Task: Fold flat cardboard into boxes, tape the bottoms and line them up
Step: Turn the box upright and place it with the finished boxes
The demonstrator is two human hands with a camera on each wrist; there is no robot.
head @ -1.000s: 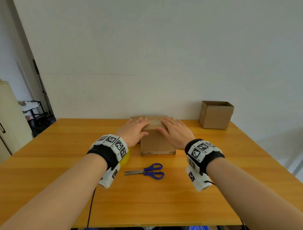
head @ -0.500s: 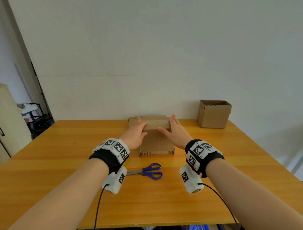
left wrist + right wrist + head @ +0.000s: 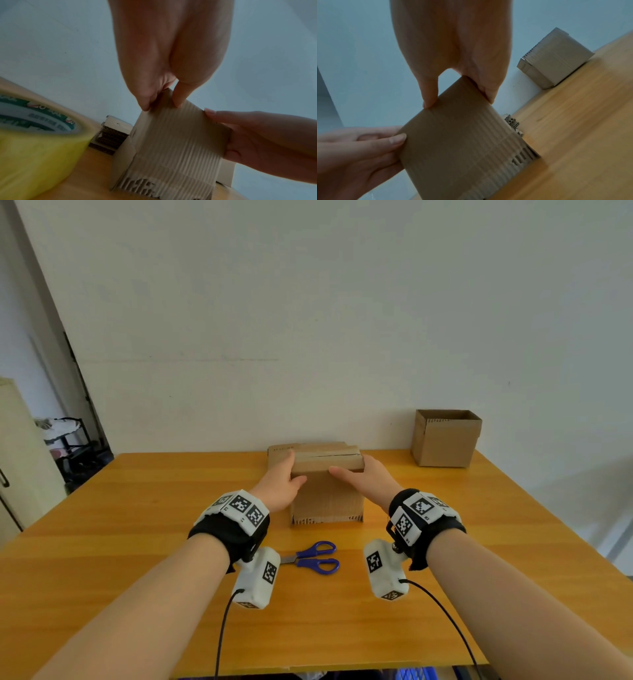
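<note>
I see left grip (image 3: 279, 484) clamped on box (image 3: 327, 494) top corner, thumb front | right grip (image 3: 368, 481) clamped on opposite corner | box on desk (image 3: 137, 542) between both grips

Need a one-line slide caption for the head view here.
Both hands, left hand and right hand, grip a taped cardboard box on the table, scissors nearby, a finished box behind.

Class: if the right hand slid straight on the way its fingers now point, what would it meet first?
Probably the stack of flat cardboard behind the box that the right hand grips, then the wall; depth is unclear.
</note>
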